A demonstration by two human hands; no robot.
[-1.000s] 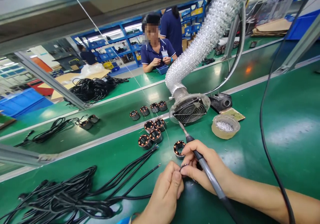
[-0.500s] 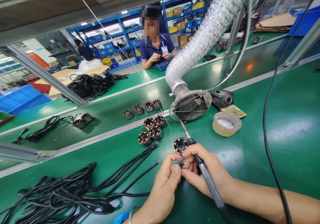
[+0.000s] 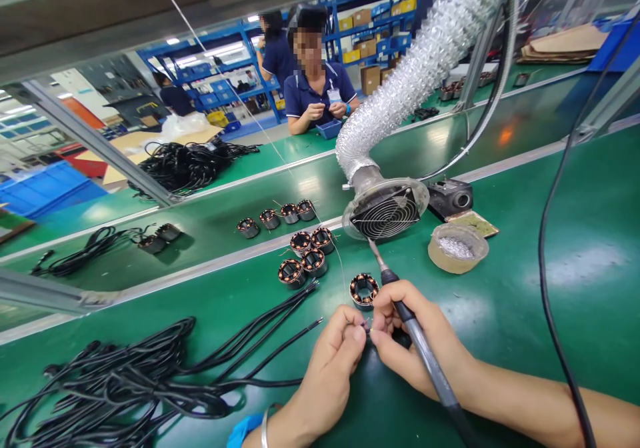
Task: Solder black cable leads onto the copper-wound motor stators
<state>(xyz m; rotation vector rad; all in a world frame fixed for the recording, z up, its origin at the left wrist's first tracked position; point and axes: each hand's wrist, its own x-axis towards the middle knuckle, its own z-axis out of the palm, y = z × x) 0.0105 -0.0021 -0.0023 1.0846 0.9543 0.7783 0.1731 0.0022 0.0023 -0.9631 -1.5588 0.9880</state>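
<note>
My left hand [image 3: 333,365] is closed in a pinch on the stripped end of a black cable [image 3: 273,383], whose thin wire tips stick out between the fingertips. Against them, the thumb and fingertips of my right hand [image 3: 447,341] press together at the wires. That hand also holds a soldering iron [image 3: 424,345], its tip pointing up and away towards the fume extractor. Just beyond my fingertips a stator [image 3: 356,297] with copper windings lies on the green bench. A thin, pale strand runs down near it; its lower end is hard to make out.
Several stators [image 3: 291,276] sit ahead beside the bench rail, others [image 3: 248,229] on the belt. Bundled black cables [image 3: 125,388] lie left. The fume extractor hood [image 3: 386,211], a tub of shavings [image 3: 453,261] and an iron stand [image 3: 450,198] stand right. A co-worker [image 3: 320,95] sits opposite.
My fingertips have shifted slightly at the wire ends, which show more clearly. The stators on the belt have moved left. Another person has come into view behind the co-worker.
</note>
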